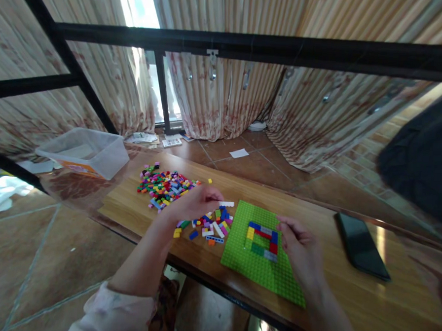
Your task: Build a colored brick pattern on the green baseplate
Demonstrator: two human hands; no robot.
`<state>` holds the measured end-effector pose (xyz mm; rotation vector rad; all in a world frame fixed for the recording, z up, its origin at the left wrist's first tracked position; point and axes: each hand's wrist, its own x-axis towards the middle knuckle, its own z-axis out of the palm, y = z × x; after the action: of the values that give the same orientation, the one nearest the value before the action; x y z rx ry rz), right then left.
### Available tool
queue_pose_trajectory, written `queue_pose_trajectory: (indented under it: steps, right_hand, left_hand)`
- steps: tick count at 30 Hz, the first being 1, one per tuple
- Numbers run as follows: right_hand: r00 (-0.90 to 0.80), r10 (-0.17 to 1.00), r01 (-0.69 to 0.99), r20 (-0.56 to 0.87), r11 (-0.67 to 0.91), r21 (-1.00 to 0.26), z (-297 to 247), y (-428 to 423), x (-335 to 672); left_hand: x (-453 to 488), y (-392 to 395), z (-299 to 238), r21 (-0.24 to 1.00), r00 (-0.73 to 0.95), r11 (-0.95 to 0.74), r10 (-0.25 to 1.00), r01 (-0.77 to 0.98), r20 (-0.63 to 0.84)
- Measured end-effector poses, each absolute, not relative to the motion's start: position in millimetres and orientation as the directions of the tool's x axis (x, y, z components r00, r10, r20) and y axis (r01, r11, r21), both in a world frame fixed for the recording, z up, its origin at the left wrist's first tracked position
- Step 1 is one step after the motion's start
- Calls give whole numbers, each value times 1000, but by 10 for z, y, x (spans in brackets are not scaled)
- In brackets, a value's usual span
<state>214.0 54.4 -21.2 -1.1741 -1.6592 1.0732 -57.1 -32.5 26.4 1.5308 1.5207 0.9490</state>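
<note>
My left hand (200, 203) is closed in a pinch on a long white toy brick (227, 204), held over the loose bricks beside the baseplate. A green studded baseplate (234, 255) lies on the table, with a rectangular ring of blue, grey, red, green and yellow bricks (258, 249) on it. My right hand (301, 244) hovers at the plate's right side, thumb and fingers pressed together near the ring. Whether a small piece sits between those fingertips cannot be made out. Close under my left hand lie scattered bricks (216, 228), several of them white and blue.
A large heap of mixed bricks (170, 186) covers the table's left part, with a lone yellow brick (210, 181) behind it. At the far left end stands a clear plastic bin (106, 154). A black phone (362, 246) lies on the right. A dark metal rail (249, 47) crosses behind.
</note>
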Motion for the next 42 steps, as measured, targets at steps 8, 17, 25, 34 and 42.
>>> queue_pose_trajectory:
  steps: [8, 17, 25, 34, 42]
  right_hand:
    - [-454, 865, 340, 213, 390, -856, -170, 451, 2148]
    - [-600, 776, 452, 194, 529, -718, -247, 502, 2261]
    - [-600, 797, 591, 76, 505, -629, -355, 533, 2321]
    - [-557, 821, 619, 126, 511, -596, -419, 539, 2291]
    - [-529, 832, 643, 168, 522, -560, -380, 438, 2205]
  left_hand:
    - [235, -27, -84, 954, 42, 220, 972, 202, -233]
    - [404, -29, -175, 944, 47, 286, 954, 165, -297]
    - [229, 61, -187, 819, -101, 206, 979, 535, -180]
    - [370, 59, -174, 729, -104, 185, 982, 659, -155]
    - [461, 47, -170, 661, -188, 241, 970, 710, -152]
